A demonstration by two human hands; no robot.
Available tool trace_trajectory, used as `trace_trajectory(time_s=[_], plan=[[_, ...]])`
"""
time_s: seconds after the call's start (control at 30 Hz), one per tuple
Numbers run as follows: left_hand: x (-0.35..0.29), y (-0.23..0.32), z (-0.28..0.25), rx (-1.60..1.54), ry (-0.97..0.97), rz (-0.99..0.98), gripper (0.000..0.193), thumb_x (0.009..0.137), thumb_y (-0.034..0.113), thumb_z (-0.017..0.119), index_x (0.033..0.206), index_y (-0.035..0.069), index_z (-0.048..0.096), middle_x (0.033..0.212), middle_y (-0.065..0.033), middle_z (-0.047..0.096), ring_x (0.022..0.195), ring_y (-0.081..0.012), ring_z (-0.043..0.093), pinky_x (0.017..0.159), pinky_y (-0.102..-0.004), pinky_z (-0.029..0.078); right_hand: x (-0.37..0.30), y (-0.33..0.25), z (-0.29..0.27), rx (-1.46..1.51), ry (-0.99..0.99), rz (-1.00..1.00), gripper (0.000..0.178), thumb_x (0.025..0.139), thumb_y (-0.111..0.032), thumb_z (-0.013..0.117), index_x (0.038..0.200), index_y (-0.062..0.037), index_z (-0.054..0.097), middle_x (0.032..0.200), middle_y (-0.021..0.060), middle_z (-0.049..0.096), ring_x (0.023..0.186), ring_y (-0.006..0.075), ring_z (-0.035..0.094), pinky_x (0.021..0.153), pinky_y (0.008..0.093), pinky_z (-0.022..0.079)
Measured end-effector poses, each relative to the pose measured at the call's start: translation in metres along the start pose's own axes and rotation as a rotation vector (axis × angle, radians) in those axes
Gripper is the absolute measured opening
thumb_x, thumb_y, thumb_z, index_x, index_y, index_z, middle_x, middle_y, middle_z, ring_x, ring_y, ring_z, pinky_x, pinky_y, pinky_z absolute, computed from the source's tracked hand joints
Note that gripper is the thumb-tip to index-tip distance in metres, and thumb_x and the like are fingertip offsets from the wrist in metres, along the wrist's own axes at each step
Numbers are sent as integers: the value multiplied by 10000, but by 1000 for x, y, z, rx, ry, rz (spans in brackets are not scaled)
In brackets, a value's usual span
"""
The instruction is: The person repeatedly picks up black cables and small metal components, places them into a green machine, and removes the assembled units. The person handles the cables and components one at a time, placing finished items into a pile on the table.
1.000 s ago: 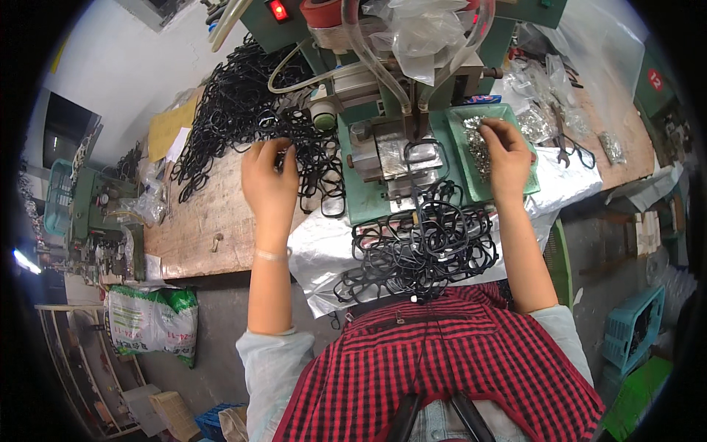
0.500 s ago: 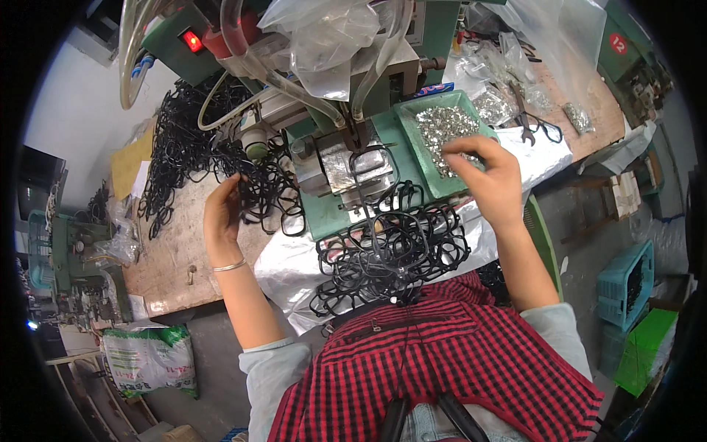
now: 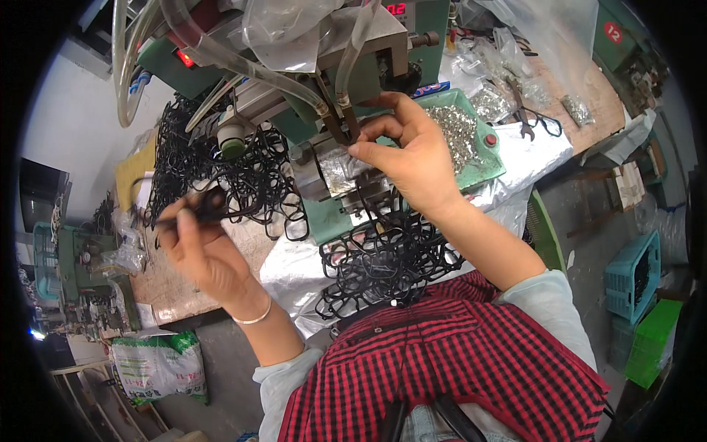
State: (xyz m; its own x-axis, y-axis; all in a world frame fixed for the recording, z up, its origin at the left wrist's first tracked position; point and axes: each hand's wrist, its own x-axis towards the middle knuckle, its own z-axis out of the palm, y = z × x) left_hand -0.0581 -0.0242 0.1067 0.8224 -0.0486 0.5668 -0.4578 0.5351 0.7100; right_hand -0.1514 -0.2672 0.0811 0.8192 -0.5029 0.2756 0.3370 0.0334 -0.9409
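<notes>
My left hand, left of the machine, holds a black glasses frame between thumb and fingers; the frame is smeared by motion. At the machine's two narrow metal tips, my right hand has thumb and index finger brought together; whatever they pinch is too small to make out. Just below the tips is a metal fixture block, partly covered by that hand. Small shiny metal pieces fill the green tray beside my right wrist. A heap of black glasses frames lies in front of the machine.
Another big pile of black frames covers the bench at the left. Clear hoses hang over the green machine. Pliers and plastic bags lie at the back right. A blue crate stands on the floor at right.
My right hand has gone from the tray of metal pieces leftward to the machine's tips. My left hand has moved left and nearer me, now with a black glasses frame in it.
</notes>
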Motion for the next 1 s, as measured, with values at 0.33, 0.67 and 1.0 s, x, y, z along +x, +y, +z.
trace_trajectory(time_s=[0.33,0.67,1.0], plan=[[-44,-17,55,554,-716,535,187,832,-41,723,983,58,674,1003,-169,740,772,-228,676,709,-350,538,-5,23,-74,-953,55,-290,241,784,-143,700,1009,-64,732,1140,133,691,1143,355,599,1012,447,463],[-43,-43,67,729,-907,840,238,671,18,763,894,64,694,992,-87,749,755,-243,642,649,-343,572,-14,68,-116,-1238,56,-469,148,765,-162,737,890,-99,689,1236,97,631,1248,337,537,916,461,498],[-106,-12,12,933,-484,574,270,735,51,755,991,97,686,1163,-131,692,936,-327,675,857,-485,545,0,71,-126,-918,264,-248,160,845,-111,712,989,-45,691,912,74,708,838,207,678,765,320,531]])
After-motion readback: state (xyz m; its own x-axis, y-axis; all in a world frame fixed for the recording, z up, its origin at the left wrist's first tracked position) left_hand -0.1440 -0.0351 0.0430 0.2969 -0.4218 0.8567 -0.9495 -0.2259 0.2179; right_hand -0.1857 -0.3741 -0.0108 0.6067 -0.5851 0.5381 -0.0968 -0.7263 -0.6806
